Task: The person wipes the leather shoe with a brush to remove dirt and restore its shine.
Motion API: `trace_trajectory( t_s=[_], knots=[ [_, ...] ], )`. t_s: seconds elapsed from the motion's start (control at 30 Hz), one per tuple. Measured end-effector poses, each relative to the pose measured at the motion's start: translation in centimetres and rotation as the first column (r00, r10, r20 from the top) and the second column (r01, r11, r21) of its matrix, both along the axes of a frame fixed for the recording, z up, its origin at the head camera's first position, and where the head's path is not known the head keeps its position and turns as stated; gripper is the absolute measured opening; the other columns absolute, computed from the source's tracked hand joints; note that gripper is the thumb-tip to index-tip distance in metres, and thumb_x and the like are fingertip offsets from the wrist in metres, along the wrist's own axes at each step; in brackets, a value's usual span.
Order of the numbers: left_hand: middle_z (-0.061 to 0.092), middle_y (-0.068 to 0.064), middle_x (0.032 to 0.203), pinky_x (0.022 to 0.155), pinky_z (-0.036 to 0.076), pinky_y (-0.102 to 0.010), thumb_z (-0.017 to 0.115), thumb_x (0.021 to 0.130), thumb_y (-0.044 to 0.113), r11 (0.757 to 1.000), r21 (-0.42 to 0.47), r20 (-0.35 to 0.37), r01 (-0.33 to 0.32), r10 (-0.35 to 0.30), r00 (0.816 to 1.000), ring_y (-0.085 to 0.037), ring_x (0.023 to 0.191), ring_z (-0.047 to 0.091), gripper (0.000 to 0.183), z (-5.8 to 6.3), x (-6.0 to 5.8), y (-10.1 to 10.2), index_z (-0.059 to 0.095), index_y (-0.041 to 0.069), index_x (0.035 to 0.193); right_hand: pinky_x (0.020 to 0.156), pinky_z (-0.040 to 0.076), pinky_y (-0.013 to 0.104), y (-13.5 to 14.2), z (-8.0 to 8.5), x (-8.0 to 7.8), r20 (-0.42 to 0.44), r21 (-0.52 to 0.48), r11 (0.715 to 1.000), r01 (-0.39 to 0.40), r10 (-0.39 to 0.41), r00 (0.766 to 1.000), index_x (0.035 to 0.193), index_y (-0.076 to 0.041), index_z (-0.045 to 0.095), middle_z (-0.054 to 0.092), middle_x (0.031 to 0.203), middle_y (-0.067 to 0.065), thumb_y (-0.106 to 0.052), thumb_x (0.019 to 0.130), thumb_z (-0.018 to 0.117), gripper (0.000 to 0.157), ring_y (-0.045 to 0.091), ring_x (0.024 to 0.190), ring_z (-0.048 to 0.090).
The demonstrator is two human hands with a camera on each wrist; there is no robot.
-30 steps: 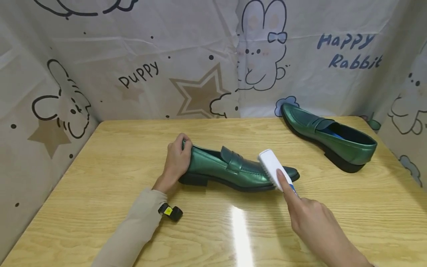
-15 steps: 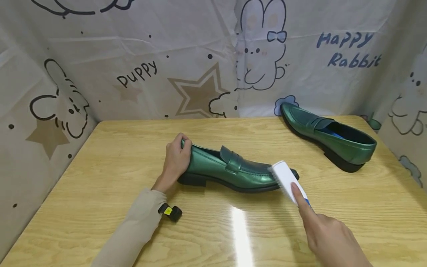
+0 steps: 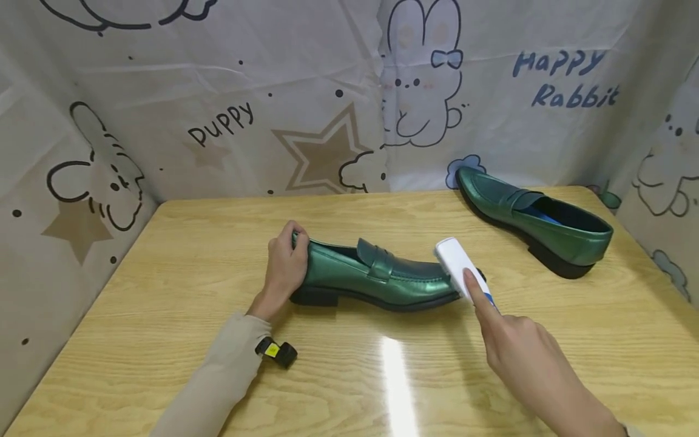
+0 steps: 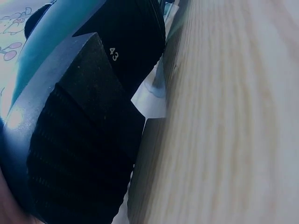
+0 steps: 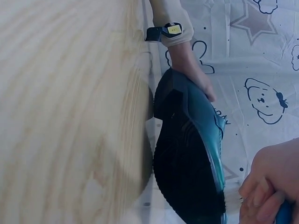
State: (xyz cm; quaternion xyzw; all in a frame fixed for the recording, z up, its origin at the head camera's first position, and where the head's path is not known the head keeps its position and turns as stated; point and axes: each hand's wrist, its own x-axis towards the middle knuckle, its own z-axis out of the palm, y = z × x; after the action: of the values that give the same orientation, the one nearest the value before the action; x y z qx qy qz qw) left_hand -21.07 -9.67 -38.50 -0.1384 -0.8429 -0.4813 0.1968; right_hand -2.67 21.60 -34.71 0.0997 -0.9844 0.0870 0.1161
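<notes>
My left hand (image 3: 286, 261) grips a green loafer (image 3: 349, 273) by its heel end, fingers hooked over the back of the opening. The shoe is tilted, its toe pointing right; the left wrist view shows its black sole (image 4: 88, 135) and a "43" mark beside the heel block. A white brush (image 3: 457, 267) with a blue part on its handle is in my right hand (image 3: 524, 352), index finger stretched along its back. Its pale bristles (image 5: 232, 198) meet the side of the shoe near the toe, where the brush head hides part of the toe.
A second green loafer (image 3: 537, 221) stands at the back right of the wooden table (image 3: 207, 243), its toe toward the printed cloth (image 3: 317, 73) behind. A black strap device (image 3: 276, 352) sits on the left wrist.
My right hand has moved the brush down and right along the toe, then back up and left. The left hand keeps its hold on the loafer, which has barely moved.
</notes>
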Motion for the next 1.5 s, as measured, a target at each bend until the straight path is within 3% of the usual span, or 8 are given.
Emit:
trace_trajectory(
  t_s=[0.13,0.43,0.6,0.77,0.9,1.13,1.33,1.5],
  knots=[
    [0.048,-0.006,0.057,0.045,0.030,-0.026,0.039,0.091,0.009,1.000,0.016,-0.047,-0.006,0.007,0.999,-0.012,0.047,0.036,0.020,-0.2,0.3,0.0,0.055,0.004,0.081,0.040,0.030,0.022,-0.1,0.3,-0.4,0.016,-0.019,1.000,-0.006,0.007,1.000,0.154,-0.020,0.018,0.052,0.055,0.003,-0.002,0.091,0.056,0.076,0.008,0.042,0.035],
    [0.056,-0.011,0.063,0.048,0.034,-0.026,0.041,0.089,0.008,0.999,0.022,-0.092,-0.036,0.038,0.995,-0.017,0.053,0.045,0.018,-0.8,0.8,0.2,0.056,0.003,0.080,0.039,0.030,0.023,-0.3,0.4,-0.8,0.070,-0.046,0.999,0.020,-0.016,0.997,0.154,-0.024,0.021,0.044,0.050,0.002,-0.006,0.095,0.053,0.069,0.010,0.040,0.035],
    [0.057,-0.011,0.064,0.048,0.034,-0.027,0.041,0.089,0.008,0.999,0.007,-0.112,-0.044,0.044,0.993,-0.017,0.054,0.046,0.017,-0.6,0.9,0.1,0.055,0.003,0.081,0.039,0.034,0.027,-0.1,-0.3,0.0,0.056,-0.028,0.999,0.025,-0.024,0.998,0.153,-0.023,0.020,0.052,0.053,0.005,-0.004,0.093,0.056,0.073,0.012,0.040,0.041],
    [0.055,-0.010,0.063,0.047,0.033,-0.026,0.041,0.089,0.008,0.999,-0.010,-0.110,-0.036,0.034,0.993,-0.016,0.053,0.045,0.017,-0.5,0.9,0.1,0.055,0.002,0.082,0.045,0.042,0.030,0.9,-1.2,2.1,0.170,0.016,0.998,0.057,-0.059,0.984,0.155,-0.022,0.007,0.050,0.054,-0.002,-0.003,0.092,0.057,0.082,0.010,0.046,0.043],
    [0.056,-0.010,0.064,0.047,0.033,-0.026,0.042,0.089,0.008,0.999,-0.005,-0.122,-0.032,0.032,0.992,-0.016,0.053,0.044,0.016,-0.4,0.9,0.1,0.055,0.002,0.081,0.050,0.043,0.028,1.4,-1.6,2.8,0.311,0.023,0.995,0.098,-0.100,0.945,0.155,-0.026,-0.003,0.049,0.057,-0.004,-0.006,0.095,0.055,0.085,0.010,0.048,0.041],
    [0.054,-0.008,0.061,0.046,0.031,-0.025,0.042,0.088,0.006,1.000,0.003,-0.155,-0.016,0.016,0.988,-0.014,0.051,0.042,0.014,-0.8,1.1,0.1,0.054,0.004,0.080,0.043,0.043,0.030,1.6,-1.3,1.6,0.083,-0.042,0.999,0.023,-0.019,0.996,0.154,-0.023,0.020,0.056,0.057,0.003,-0.004,0.091,0.060,0.077,0.009,0.045,0.045],
    [0.053,-0.008,0.060,0.045,0.030,-0.024,0.043,0.085,0.005,1.000,0.024,-0.217,-0.009,0.014,0.976,-0.012,0.050,0.040,0.013,-1.3,1.4,0.1,0.053,0.002,0.078,0.042,0.040,0.030,1.5,-1.1,0.5,0.089,-0.069,0.997,0.018,-0.012,0.996,0.152,-0.025,0.026,0.047,0.050,0.002,-0.008,0.095,0.056,0.067,0.011,0.043,0.041],
    [0.050,-0.006,0.058,0.044,0.028,-0.024,0.042,0.085,0.007,1.000,0.013,-0.239,0.006,-0.003,0.971,-0.011,0.048,0.038,0.012,-1.6,1.4,0.3,0.052,0.002,0.079,0.046,0.043,0.035,1.9,-1.6,1.0,0.102,-0.071,0.997,0.038,-0.031,0.994,0.152,-0.028,0.026,0.040,0.048,-0.001,-0.011,0.096,0.056,0.066,0.012,0.045,0.040]
  ],
)
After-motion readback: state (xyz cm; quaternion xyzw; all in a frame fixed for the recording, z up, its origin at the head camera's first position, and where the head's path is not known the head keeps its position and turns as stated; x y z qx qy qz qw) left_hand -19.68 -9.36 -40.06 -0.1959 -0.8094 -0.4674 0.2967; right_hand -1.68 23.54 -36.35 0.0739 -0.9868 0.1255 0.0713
